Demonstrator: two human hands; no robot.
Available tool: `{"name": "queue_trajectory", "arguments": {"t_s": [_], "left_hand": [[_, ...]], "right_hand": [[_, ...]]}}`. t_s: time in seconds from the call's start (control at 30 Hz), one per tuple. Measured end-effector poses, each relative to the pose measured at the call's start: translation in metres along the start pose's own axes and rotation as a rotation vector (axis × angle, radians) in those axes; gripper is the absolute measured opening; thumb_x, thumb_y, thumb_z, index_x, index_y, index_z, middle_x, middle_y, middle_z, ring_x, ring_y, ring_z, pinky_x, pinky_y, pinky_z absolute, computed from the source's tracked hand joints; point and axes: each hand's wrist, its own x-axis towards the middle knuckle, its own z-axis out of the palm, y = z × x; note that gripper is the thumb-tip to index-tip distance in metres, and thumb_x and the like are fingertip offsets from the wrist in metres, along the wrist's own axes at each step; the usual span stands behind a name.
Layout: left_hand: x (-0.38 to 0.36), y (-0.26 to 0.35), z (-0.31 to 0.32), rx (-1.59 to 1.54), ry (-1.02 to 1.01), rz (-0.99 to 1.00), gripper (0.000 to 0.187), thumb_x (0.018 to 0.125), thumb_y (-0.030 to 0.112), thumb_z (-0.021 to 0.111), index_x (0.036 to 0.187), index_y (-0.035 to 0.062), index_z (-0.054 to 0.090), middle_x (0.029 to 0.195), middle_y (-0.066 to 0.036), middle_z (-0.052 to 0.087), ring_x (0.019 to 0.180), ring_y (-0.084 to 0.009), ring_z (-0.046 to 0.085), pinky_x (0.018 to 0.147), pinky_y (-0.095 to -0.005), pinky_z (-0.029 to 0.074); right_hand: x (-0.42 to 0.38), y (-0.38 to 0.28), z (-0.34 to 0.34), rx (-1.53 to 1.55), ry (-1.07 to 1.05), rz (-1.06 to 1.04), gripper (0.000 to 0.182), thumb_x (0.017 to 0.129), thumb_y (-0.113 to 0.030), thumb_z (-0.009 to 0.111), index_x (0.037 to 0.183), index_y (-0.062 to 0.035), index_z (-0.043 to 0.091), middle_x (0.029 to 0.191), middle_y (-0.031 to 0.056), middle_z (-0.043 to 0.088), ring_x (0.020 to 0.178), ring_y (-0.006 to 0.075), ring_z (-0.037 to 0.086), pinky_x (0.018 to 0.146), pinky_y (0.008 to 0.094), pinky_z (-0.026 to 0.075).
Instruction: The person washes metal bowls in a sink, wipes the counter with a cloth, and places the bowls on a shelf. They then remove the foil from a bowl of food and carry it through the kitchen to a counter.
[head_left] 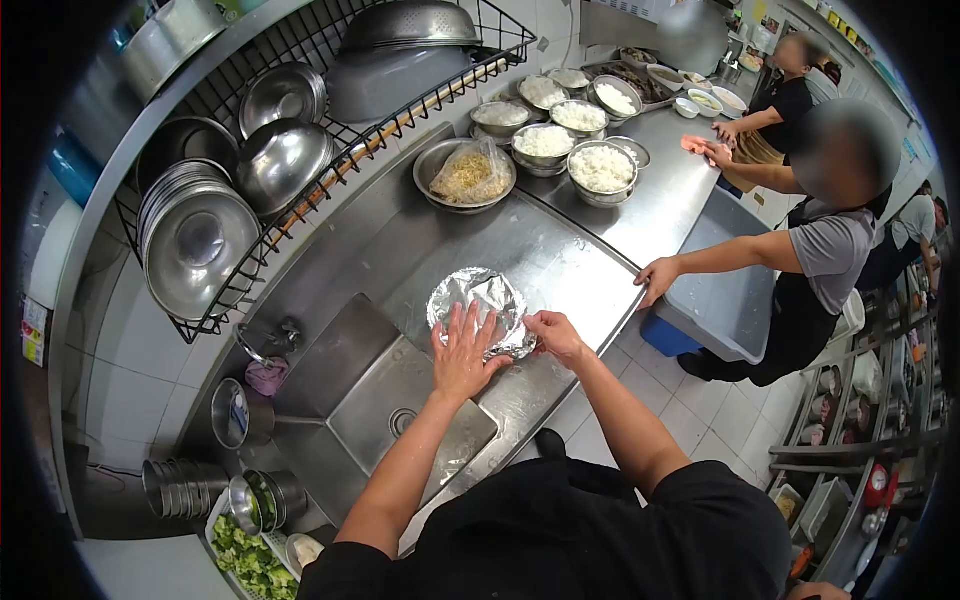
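Stainless-steel counter [560, 250]: my left hand [462, 350] presses spread on the round foil-covered dish [480, 305]; right hand [552, 335] pinches its rim; I'd crimp evenly.

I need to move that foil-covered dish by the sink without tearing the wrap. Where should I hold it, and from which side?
Grip the foil-covered dish low at its rim on two opposite sides, coming in from the counter-edge side, where the right hand already pinches it. The foil domes loosely on top, under the flat left hand, so top pressure would probably crush it.
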Motion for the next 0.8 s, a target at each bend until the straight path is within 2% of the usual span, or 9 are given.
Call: {"name": "queue_trajectory", "arguments": {"t_s": [0.1,0.17,0.23,0.3,0.37,0.57,0.63,0.73,0.8], "left_hand": [[0.001,0.003,0.007,0.088,-0.009,0.008,0.095,0.093,0.071,0.063,0.172,0.0285,0.03,0.179,-0.01,0.026,0.165,-0.0365,0.019,0.125,-0.0674,0.017],[-0.001,0.007,0.001,0.08,-0.017,0.0,0.091,0.096,0.069,0.061,0.171,0.0284,0.031,0.178,-0.009,0.027,0.165,-0.0358,0.02,0.125,-0.067,0.016],[0.0,0.012,-0.011,0.073,-0.028,-0.01,0.086,0.098,0.067,0.059,0.171,0.0283,0.033,0.178,-0.008,0.028,0.165,-0.0351,0.02,0.125,-0.0666,0.016],[0.008,0.016,-0.015,0.097,-0.018,0.084,0.076,0.102,0.06,0.057,0.169,0.0272,0.038,0.177,-0.006,0.031,0.165,-0.0314,0.022,0.126,-0.0651,0.015],[0.01,0.015,-0.007,0.095,-0.005,0.119,0.068,0.105,0.049,0.057,0.166,0.0223,0.042,0.176,-0.004,0.034,0.164,-0.0272,0.025,0.127,-0.0624,0.017],[0.016,0.003,0.037,0.258,0.069,0.136,0.059,0.106,0.03,0.053,0.161,0.0084,0.049,0.169,-0.007,0.047,0.159,-0.0269,0.037,0.126,-0.0558,0.029],[0.016,0.003,0.033,0.246,0.107,0.207,0.057,0.104,0.026,0.051,0.159,0.0077,0.052,0.167,-0.007,0.048,0.157,-0.028,0.041,0.125,-0.0561,0.03],[0.02,0.007,0.033,0.161,0.062,0.178,0.056,0.106,0.027,0.052,0.159,0.0078,0.052,0.168,-0.008,0.048,0.157,-0.0282,0.042,0.125,-0.0553,0.032],[0.02,0.009,0.036,0.093,0.08,0.228,0.056,0.107,0.028,0.053,0.158,0.0068,0.052,0.168,-0.009,0.048,0.157,-0.0283,0.042,0.125,-0.0549,0.032]], "right_hand": [[0.007,0.01,0.008,-0.034,0.009,0.064,0.032,0.11,-0.035,0.065,0.103,-0.0038,0.07,0.082,0.0046,0.069,0.067,0.0147,0.065,0.059,0.0326,0.055],[0.013,0.013,0.009,-0.094,0.06,0.057,0.031,0.11,-0.03,0.063,0.101,-0.0011,0.068,0.082,0.0119,0.071,0.064,0.023,0.067,0.06,0.0384,0.055],[0.023,0.019,0.011,-0.692,0.695,-0.564,0.029,0.107,-0.025,0.064,0.099,0.0028,0.065,0.085,0.0229,0.072,0.065,0.0367,0.068,0.065,0.046,0.055],[-0.001,-0.031,0.022,-0.625,0.691,-0.652,0.027,0.103,-0.021,0.065,0.099,0.0057,0.063,0.089,0.0292,0.071,0.074,0.0461,0.07,0.072,0.0502,0.056],[-0.009,-0.049,0.038,-0.641,0.445,-0.436,0.027,0.1,-0.022,0.07,0.1,0.0047,0.064,0.088,0.0272,0.073,0.082,0.0435,0.073,0.074,0.0491,0.057],[0.051,-0.02,0.048,-0.554,0.494,-0.528,0.025,0.097,-0.017,0.071,0.098,0.0065,0.064,0.081,0.0185,0.072,0.072,0.0302,0.072,0.071,0.0447,0.058],[0.039,-0.04,0.049,-0.116,0.353,-0.108,0.025,0.097,-0.018,0.072,0.099,0.0051,0.065,0.08,0.0157,0.071,0.073,0.0263,0.07,0.071,0.0426,0.057],[0.034,-0.051,0.044,-0.162,0.441,-0.107,0.027,0.099,-0.021,0.072,0.099,0.0047,0.064,0.081,0.0176,0.071,0.071,0.0287,0.069,0.07,0.0438,0.056],[0.038,-0.056,0.047,-0.487,0.445,-0.286,0.034,0.102,-0.029,0.067,0.096,0.0046,0.065,0.091,0.0284,0.071,0.089,0.0455,0.07,0.08,0.0547,0.056]]}}
